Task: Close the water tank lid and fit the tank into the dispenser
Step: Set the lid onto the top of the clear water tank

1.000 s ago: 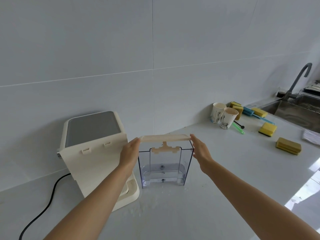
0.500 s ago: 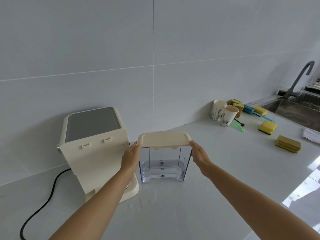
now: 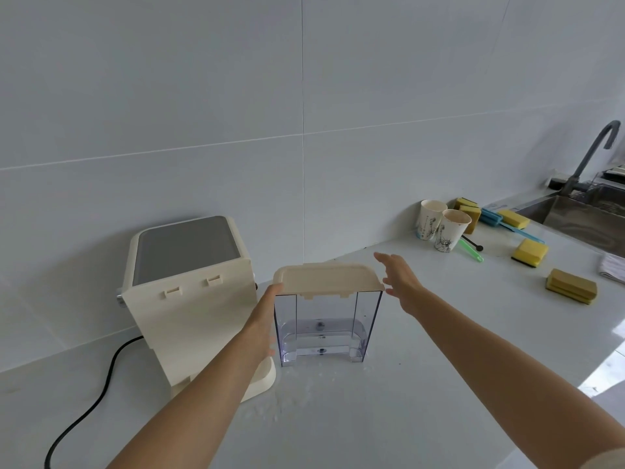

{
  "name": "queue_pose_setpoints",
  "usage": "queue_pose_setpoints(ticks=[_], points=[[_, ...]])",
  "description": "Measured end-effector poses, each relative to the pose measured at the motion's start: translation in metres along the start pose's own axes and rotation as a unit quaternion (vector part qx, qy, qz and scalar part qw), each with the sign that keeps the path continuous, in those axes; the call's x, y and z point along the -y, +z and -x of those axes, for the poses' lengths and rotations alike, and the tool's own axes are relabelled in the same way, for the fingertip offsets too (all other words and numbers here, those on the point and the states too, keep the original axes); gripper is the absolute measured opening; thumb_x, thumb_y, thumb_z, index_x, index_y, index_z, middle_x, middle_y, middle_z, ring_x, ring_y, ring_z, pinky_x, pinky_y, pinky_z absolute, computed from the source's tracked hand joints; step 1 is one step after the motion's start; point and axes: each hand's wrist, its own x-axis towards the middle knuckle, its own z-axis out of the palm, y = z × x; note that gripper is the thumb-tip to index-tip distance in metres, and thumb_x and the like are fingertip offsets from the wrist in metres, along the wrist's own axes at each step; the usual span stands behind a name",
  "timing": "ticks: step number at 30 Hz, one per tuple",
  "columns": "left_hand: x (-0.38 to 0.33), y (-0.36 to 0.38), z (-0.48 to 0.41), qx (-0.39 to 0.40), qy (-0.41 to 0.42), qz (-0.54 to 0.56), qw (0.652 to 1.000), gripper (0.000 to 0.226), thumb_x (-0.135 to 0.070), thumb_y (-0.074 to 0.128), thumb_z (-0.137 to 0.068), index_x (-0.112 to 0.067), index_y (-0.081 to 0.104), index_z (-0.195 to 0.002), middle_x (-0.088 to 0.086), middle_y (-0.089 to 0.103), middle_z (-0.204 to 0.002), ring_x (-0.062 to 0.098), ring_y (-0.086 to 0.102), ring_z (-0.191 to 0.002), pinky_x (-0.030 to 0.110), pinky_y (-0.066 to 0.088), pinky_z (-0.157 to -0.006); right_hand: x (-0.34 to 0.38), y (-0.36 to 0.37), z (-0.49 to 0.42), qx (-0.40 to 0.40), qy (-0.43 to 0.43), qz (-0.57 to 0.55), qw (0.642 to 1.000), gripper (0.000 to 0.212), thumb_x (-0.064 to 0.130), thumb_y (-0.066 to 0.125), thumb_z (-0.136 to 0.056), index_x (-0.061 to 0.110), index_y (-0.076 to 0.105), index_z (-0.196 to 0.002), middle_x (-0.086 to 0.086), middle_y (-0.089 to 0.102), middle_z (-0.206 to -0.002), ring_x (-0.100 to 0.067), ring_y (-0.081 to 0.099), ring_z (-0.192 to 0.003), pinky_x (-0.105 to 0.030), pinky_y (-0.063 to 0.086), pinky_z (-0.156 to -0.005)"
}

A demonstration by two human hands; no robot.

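Water tank (image 3: 326,328), clear plastic and upright, stands on the white desk (image 3: 422,384) just right of the cream dispenser (image 3: 189,299), with its cream lid (image 3: 326,279) lying flat across the top. The lid looks seated, though from this angle I cannot tell whether it has clicked fully down.

Both forearms reach forward from the bottom of the view. The left hand (image 3: 262,321) is laid against the tank's left wall, palm toward the plastic, fingertips up near the lid's left corner and fingers extended rather than curled; it sits in the narrow gap between tank and dispenser. The right hand (image 3: 399,277) is held beside the lid's right end with fingers spread and straight, palm facing the tank, gripping nothing; it appears to be just clear of the lid edge rather than touching it.

The dispenser's flat rear panel faces the camera, and a black cord (image 3: 88,411) trails from it across the desk. Water droplets (image 3: 280,406) speckle the desk in front of the tank. Farther right stand two paper cups (image 3: 443,226), several yellow sponges (image 3: 529,252) and a sink (image 3: 588,221) with a faucet.
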Motion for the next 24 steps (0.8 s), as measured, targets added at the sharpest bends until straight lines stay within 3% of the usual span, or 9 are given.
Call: queue_pose_setpoints(ticks=[2, 5, 7, 10, 19, 22, 24], points=[[0.0, 0.0, -0.002, 0.003, -0.027, 0.008, 1.0, 0.07, -0.055, 0.051, -0.08, -0.019, 0.034, -0.138, 0.013, 0.042, -0.128, 0.035, 0.043, -0.116, 0.045, 0.036, -0.099, 0.008, 0.003, -0.003, 0.011, -0.005, 0.016, 1.0, 0.065, 0.037, 0.048, -0.089, 0.008, 0.028, -0.143, -0.011, 0.031, -0.151, -0.03, 0.033, -0.136, -0.048, 0.028, -0.113], [-0.001, 0.001, -0.007, 0.025, -0.056, 0.031, 0.998, 0.085, -0.055, 0.055, -0.078, -0.021, 0.017, -0.146, 0.014, 0.021, -0.154, 0.041, 0.029, -0.137, 0.05, 0.031, -0.108, 0.013, 0.009, -0.007, 0.037, -0.006, 0.057, 0.998, 0.051, 0.033, 0.05, -0.089, 0.002, 0.043, -0.129, -0.017, 0.046, -0.133, -0.031, 0.046, -0.117, -0.041, 0.039, -0.1], [-0.001, 0.003, -0.01, 0.042, -0.069, 0.043, 0.996, 0.089, -0.055, 0.056, -0.077, -0.021, 0.011, -0.147, 0.014, 0.015, -0.157, 0.042, 0.025, -0.139, 0.051, 0.027, -0.112, 0.013, 0.014, -0.007, 0.055, -0.004, 0.073, 0.996, 0.043, 0.033, 0.048, -0.09, 0.002, 0.049, -0.12, -0.016, 0.05, -0.115, -0.026, 0.048, -0.099, -0.037, 0.041, -0.09], [-0.002, 0.007, -0.015, 0.062, -0.082, 0.061, 0.993, 0.093, -0.056, 0.055, -0.077, -0.017, 0.007, -0.148, 0.013, 0.012, -0.157, 0.04, 0.021, -0.141, 0.048, 0.024, -0.114, 0.011, 0.02, -0.009, 0.07, 0.005, 0.083, 0.994, 0.043, 0.035, 0.046, -0.091, 0.004, 0.049, -0.121, -0.01, 0.047, -0.106, -0.024, 0.046, -0.095, -0.034, 0.039, -0.087], [-0.003, 0.014, -0.023, 0.049, -0.042, 0.105, 0.992, 0.08, -0.045, 0.055, -0.084, -0.018, 0.013, -0.147, 0.015, 0.011, -0.157, 0.037, 0.023, -0.141, 0.042, 0.025, -0.114, 0.008, 0.022, -0.012, 0.071, 0.008, 0.169, 0.983, 0.041, 0.03, 0.045, -0.092, 0.002, 0.052, -0.121, -0.009, 0.048, -0.101, -0.021, 0.045, -0.09, -0.03, 0.037, -0.078], [-0.003, 0.016, -0.029, 0.009, -0.022, 0.096, 0.995, 0.073, -0.043, 0.058, -0.083, -0.018, 0.026, -0.143, 0.017, 0.023, -0.151, 0.037, 0.036, -0.133, 0.042, 0.035, -0.106, 0.006, 0.021, -0.013, 0.075, 0.0, 0.176, 0.981, 0.041, 0.031, 0.044, -0.092, 0.002, 0.052, -0.12, -0.008, 0.049, -0.097, -0.018, 0.046, -0.082, -0.03, 0.038, -0.078], [-0.003, 0.016, -0.032, -0.01, -0.009, 0.083, 0.996, 0.066, -0.041, 0.057, -0.083, -0.016, 0.032, -0.139, 0.018, 0.036, -0.133, 0.037, 0.045, -0.116, 0.039, 0.041, -0.097, 0.004, 0.019, -0.012, 0.078, -0.004, 0.184, 0.98, 0.04, 0.031, 0.044, -0.092, 0.003, 0.052, -0.119, -0.006, 0.049, -0.092, -0.016, 0.045, -0.078, -0.03, 0.038, -0.077]])
